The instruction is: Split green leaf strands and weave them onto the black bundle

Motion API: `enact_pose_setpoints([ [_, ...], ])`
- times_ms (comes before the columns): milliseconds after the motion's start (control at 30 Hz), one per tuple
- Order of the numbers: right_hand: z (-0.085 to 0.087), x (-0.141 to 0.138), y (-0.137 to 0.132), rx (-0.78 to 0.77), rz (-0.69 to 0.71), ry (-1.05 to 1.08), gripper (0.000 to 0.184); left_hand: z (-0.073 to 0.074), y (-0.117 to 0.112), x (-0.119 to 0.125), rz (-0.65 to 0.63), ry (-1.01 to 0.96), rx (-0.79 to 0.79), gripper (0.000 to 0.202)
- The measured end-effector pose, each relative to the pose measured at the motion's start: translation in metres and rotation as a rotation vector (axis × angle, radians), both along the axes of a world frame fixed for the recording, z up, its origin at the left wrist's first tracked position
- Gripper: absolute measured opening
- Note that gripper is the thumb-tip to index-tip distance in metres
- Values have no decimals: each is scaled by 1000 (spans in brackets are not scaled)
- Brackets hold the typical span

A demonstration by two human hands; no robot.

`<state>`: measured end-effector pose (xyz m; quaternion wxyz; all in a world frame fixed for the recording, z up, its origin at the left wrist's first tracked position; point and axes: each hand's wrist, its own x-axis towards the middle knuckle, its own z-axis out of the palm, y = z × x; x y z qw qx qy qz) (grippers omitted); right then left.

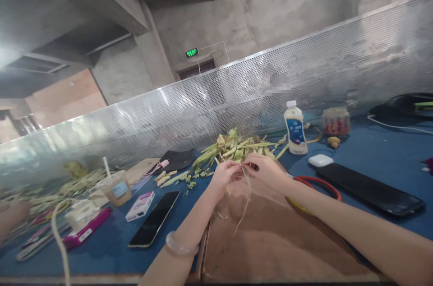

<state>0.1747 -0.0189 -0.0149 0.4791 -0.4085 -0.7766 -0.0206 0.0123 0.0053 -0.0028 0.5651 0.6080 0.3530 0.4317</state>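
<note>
My left hand, with a pale bangle on its wrist, is closed in a pinch over the brown board. Beside it, my right hand is closed too, its fingertips meeting those of the left. Both pinch a thin pale strip of plant fibre, whose loose end hangs down towards the board. The exact spot between the fingertips is too small to make out. Just beyond the hands lies a heap of yellow-green leaf strips.
Left are a phone, a small box, a drink cup and a tissue pack. Right stand a bottle and a jar; a black phone-like slab lies nearer. A perforated metal screen closes the back. Another person's hand shows far left.
</note>
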Motion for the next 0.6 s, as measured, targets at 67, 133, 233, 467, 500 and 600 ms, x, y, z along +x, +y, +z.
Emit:
enact_pose_setpoints([
  [67,0,-1,0,-12,-9,16,13,0,1,1,12,-6,1,24],
  [133,0,-2,0,-25,-25,28,13,-1,2,1,33,-7,-3,22],
  [233,2,-2,-3,-29,-43,45,13,-3,5,0,58,9,-9,20],
  [467,8,5,-4,65,-107,231,12,-6,14,-5,218,284,34,8],
  [500,10,7,-4,92,-130,281,12,-5,15,-6,262,361,69,7],
  [600,20,18,-4,145,-240,459,12,0,17,-15,375,538,194,5],
])
